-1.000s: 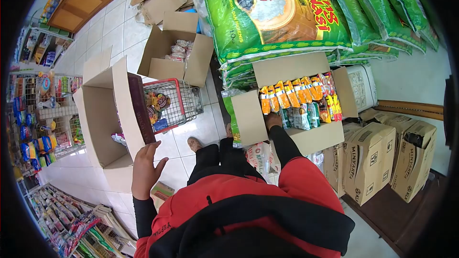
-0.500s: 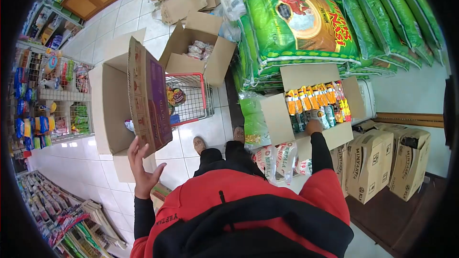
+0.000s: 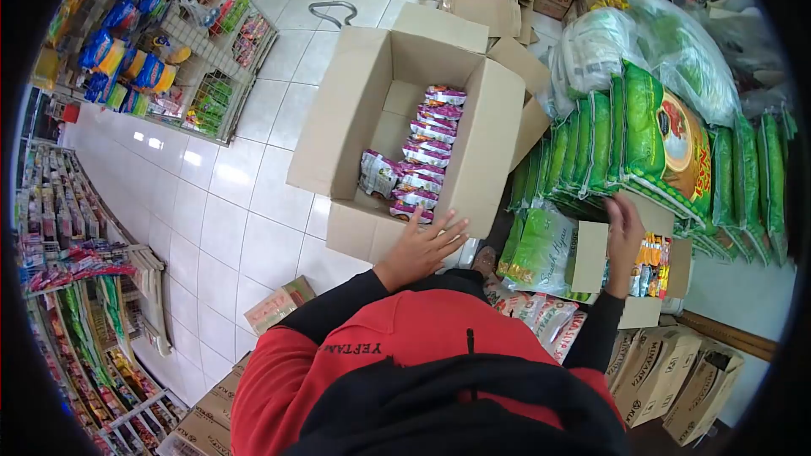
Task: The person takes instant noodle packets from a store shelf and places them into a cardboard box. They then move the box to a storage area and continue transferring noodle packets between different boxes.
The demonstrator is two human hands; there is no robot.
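Note:
A large open cardboard box (image 3: 498, 131) stands in front of me, with purple-and-white packets (image 3: 427, 156) in a stacked row along its right side and one packet lying apart to their left. My left hand (image 3: 425, 249) rests at the box's near edge by the closest packets, fingers spread, holding nothing visible. To the right, my right hand (image 3: 623, 232) is raised beside a smaller open box (image 3: 590, 257), its fingers stretched and nothing seen in them. Orange, yellow and other coloured packets (image 3: 650, 257) fill that smaller box, partly hidden by my hand.
Green rice sacks (image 3: 680, 143) are piled at the right, with white printed bags (image 3: 541, 312) below them. Taped cartons (image 3: 650, 376) stand at the lower right. Goods racks (image 3: 241, 93) line the left. Flattened cardboard (image 3: 486, 8) lies at the back.
The view has swung left, so the large box's inside and packets now show. My right hand has come up out of the smaller box. My left hand has moved to the large box's near edge.

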